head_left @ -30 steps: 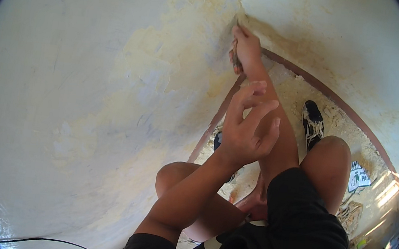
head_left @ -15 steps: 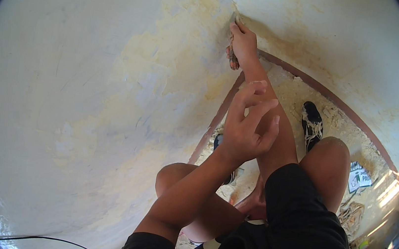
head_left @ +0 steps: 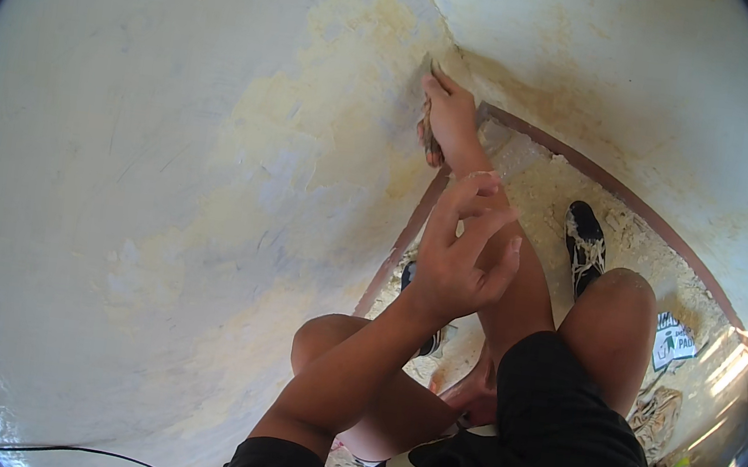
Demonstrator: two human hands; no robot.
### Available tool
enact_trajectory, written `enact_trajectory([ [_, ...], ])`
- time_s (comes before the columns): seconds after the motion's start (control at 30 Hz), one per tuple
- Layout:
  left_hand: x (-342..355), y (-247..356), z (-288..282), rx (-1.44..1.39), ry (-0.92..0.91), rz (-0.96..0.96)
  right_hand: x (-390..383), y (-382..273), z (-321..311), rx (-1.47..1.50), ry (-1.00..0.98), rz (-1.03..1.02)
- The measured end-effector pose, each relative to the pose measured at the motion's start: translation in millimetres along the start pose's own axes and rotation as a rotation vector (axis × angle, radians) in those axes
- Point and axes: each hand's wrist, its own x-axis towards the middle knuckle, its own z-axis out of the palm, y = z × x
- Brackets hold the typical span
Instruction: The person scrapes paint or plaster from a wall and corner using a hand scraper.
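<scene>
High up by the corner, my right hand [head_left: 454, 117] is closed around a scraper [head_left: 433, 149]. Its worn handle sticks out below my fist, and the greyish blade is against or very near the left wall [head_left: 168, 162]; contact is hard to tell. That wall is white with yellowish patches of scraped or peeling coating. My left hand [head_left: 465, 254] hovers in front of my right forearm, fingers apart and loosely bent, holding nothing. Pale residue clings to its fingertips.
A second stained wall [head_left: 654, 81] meets the first at the corner. Brown skirting [head_left: 580, 156] edges the floor, which is littered with pale scrapings. My black shoe [head_left: 586, 241], a printed sheet [head_left: 674, 341] and a crumpled bag [head_left: 655, 413] are on it. A black cable [head_left: 95, 452] runs lower left.
My right hand and the scraper have moved down and slightly left, away from the corner line. My left hand stays nearly in place, a little lower in the picture.
</scene>
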Motion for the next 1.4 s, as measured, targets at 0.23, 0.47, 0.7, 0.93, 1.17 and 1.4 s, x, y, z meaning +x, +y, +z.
enact_trajectory([
  [0.23,1,2,3,-0.022,0.015,0.026,15,4,-13,0.002,0.013,-0.028],
  [0.47,0,2,3,-0.035,0.025,0.011,23,-4,-17,0.036,0.043,-0.024],
  [0.7,0,3,-4,0.002,0.013,0.002,-9,26,-3,0.096,0.026,0.034],
  [0.93,-4,1,-3,-0.034,0.029,0.021,0,37,-7,0.009,0.057,-0.053],
  [1.17,-2,-1,-8,-0.014,0.031,0.022,-22,19,1,0.084,0.029,0.107],
  [1.4,0,-1,-3,-0.007,0.043,0.039,-23,14,6,0.104,0.053,0.120],
])
